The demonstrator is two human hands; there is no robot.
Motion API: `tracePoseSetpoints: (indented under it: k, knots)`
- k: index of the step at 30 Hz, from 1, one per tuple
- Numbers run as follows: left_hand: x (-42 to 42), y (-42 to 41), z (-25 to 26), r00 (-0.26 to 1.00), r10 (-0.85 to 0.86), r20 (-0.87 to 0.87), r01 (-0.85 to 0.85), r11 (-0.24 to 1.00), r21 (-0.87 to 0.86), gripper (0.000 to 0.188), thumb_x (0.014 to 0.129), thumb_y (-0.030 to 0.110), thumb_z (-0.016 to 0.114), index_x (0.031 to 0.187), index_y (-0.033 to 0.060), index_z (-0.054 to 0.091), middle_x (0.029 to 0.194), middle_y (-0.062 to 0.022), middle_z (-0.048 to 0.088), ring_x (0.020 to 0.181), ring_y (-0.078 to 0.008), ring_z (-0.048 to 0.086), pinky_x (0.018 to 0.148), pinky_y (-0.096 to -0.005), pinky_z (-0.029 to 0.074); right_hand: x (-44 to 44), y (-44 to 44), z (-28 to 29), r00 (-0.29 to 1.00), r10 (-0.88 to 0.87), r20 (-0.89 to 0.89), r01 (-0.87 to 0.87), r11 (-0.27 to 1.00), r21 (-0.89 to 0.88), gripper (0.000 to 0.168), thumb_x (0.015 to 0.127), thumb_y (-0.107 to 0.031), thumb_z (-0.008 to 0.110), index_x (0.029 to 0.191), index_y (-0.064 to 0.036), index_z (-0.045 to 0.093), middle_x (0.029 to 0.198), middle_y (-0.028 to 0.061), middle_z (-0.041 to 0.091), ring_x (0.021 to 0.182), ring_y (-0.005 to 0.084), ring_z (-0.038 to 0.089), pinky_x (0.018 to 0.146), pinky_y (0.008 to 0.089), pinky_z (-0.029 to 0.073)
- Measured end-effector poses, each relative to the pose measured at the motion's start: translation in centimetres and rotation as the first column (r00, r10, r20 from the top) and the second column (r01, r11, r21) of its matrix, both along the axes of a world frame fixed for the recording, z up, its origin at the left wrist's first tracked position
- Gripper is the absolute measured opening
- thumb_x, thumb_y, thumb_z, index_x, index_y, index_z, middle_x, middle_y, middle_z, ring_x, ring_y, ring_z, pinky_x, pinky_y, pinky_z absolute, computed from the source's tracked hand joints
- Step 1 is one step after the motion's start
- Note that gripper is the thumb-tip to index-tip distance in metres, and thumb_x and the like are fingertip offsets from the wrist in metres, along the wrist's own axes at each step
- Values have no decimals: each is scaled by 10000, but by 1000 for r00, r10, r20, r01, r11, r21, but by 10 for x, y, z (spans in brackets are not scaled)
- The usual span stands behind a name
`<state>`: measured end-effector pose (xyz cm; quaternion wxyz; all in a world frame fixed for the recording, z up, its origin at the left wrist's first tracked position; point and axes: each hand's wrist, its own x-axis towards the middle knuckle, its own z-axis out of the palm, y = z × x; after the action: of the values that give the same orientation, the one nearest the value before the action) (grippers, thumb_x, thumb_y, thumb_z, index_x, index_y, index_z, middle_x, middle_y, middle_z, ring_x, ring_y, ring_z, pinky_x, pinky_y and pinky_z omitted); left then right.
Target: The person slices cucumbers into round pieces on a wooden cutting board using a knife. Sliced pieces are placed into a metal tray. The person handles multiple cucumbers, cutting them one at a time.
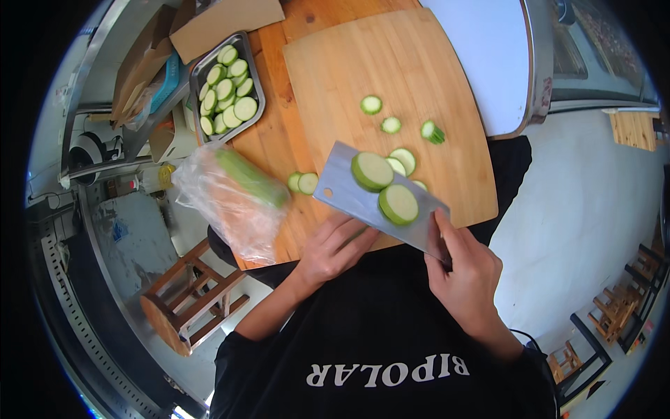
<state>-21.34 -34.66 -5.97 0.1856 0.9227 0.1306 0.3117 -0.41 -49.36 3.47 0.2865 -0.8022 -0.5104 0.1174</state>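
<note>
My right hand (468, 272) grips the handle end of a cleaver (343, 180), its broad blade tilted above the front of the wooden cutting board (335, 63). Two thick zucchini slices, one upper (372, 172) and one lower (399, 204), lie on the flat of the blade. My left hand (335, 251) is at the blade's near edge with its fingers bent; some fingertips are hidden, so contact is unclear. Behind the blade, more slices (404, 160) show on the board. Farther back lie two small round pieces (371, 105) (391, 125) and a ridged zucchini end (432, 132).
Left of the board, a metal tray (260, 105) holds many zucchini slices. A clear plastic bag (230, 209) with a green vegetable lies nearer me, beside two loose slices (308, 183). Cardboard boxes (225, 31) stand at the back left. A wooden stool (167, 324) is at lower left.
</note>
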Motion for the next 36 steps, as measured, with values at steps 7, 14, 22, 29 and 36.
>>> tracePoseSetpoints:
  k: [7, 14, 22, 29, 36]
  knots:
    - [9, -4, 4, 999, 38, -9, -38, 999, -11, 413, 824, 41, 839, 1233, 60, 780, 1300, -107, 723, 1225, -327, 701, 965, -424, 609, 16, 50, 0, 996, -17, 88, 0, 982, 188, 664, 772, -39, 893, 1409, -46, 706, 815, 76, 666, 662, 234, 677, 612, 342, 546]
    - [-1, -10, 12, 993, 98, -59, -98, 995, 3, 476, 873, 113, 857, 1333, 92, 738, 1387, -111, 680, 1257, -313, 683, 1015, -421, 581, 17, 95, -3, 998, 46, -37, -37, 974, 223, 574, 826, -171, 941, 1349, -55, 734, 903, 91, 744, 702, 219, 704, 673, 340, 577]
    - [-4, 103, 79, 890, 450, 72, -452, 892, 13, 609, 855, 266, 905, 1415, 129, 706, 1542, -200, 566, 1382, -431, 571, 1119, -518, 510, -6, 177, -7, 953, 291, 77, -300, 941, 156, 481, 830, -213, 921, 1254, -59, 757, 957, 103, 774, 802, 318, 759, 719, 428, 596]
    - [-30, 274, 47, 905, 368, -213, -376, 927, 0, 481, 971, 439, 785, 1348, 140, 786, 1474, -261, 643, 1394, -457, 577, 1183, -519, 460, -57, 282, -17, 925, 346, 160, -369, 918, 146, 380, 847, -272, 907, 1135, -75, 757, 989, 112, 787, 864, 363, 766, 719, 477, 599]
    - [-32, 334, 21, 902, 373, -215, -407, 902, -143, 415, 965, 380, 772, 1216, 53, 814, 1310, -253, 733, 1248, -432, 676, 1107, -491, 526, -54, 273, -34, 931, 289, 223, -331, 926, 180, 405, 838, -222, 910, 1176, -53, 762, 986, 115, 781, 863, 332, 771, 719, 451, 605]
